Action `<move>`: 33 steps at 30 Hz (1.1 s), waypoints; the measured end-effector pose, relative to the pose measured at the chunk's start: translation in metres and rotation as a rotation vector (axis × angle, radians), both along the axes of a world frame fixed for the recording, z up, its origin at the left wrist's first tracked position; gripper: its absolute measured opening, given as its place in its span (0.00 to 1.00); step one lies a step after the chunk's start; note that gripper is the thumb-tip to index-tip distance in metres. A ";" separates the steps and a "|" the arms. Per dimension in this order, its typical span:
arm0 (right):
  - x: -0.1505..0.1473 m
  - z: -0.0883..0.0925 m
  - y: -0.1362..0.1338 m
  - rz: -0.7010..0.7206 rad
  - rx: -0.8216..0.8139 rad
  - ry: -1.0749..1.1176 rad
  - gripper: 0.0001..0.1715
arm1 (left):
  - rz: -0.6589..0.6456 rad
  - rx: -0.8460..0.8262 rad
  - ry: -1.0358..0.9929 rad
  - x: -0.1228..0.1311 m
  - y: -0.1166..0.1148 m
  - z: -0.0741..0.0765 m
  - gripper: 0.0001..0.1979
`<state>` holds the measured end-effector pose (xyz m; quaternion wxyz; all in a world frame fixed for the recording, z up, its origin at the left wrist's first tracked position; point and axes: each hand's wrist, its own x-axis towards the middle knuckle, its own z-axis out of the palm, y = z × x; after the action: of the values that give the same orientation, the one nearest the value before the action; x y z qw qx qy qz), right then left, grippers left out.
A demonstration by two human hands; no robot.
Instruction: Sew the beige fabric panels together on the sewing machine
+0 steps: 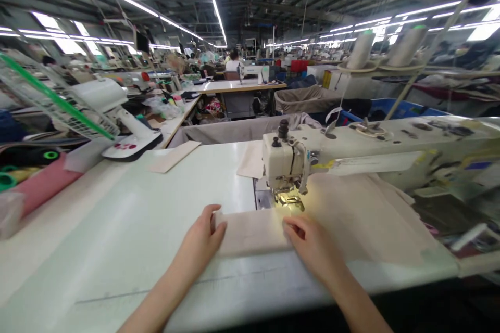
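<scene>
A beige strip of fabric (pixel 250 235) lies across the table in front of a sewing machine (pixel 283 158). My left hand (pixel 207 234) grips its left end between thumb and fingers. Near the lit presser foot (pixel 289 200), my right hand (pixel 308 237) is closed, its fingertips pinching the strip's right part. The strip's far edge comes close to the foot; whether it lies under the needle I cannot tell. More beige fabric (pixel 351 213) spreads over the table to the right, beneath the machine arm.
A small beige piece (pixel 175 157) lies at the table's back left, and another (pixel 251 160) beside the machine head. A white fan (pixel 128 130) stands at the left. Behind the table is a cloth-lined bin (pixel 230 130). Thread cones (pixel 360 51) rise at the right. A person (pixel 233 62) sits farther back.
</scene>
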<state>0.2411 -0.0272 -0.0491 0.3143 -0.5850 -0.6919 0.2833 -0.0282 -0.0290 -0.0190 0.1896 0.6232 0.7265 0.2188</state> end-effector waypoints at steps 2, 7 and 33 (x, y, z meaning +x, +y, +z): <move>0.001 0.000 0.000 -0.005 -0.002 0.004 0.16 | -0.011 -0.014 0.011 0.001 -0.001 -0.001 0.22; 0.001 -0.002 0.001 -0.004 -0.005 -0.008 0.18 | -0.017 -0.035 0.031 0.002 0.000 -0.001 0.22; -0.015 -0.001 -0.030 0.096 0.337 -0.301 0.20 | -0.672 0.150 0.466 0.061 0.093 0.006 0.17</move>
<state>0.2258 -0.0577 -0.0497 0.2871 -0.5263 -0.7955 0.0880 0.0328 0.0644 -0.0131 0.0350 0.8707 0.4881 0.0500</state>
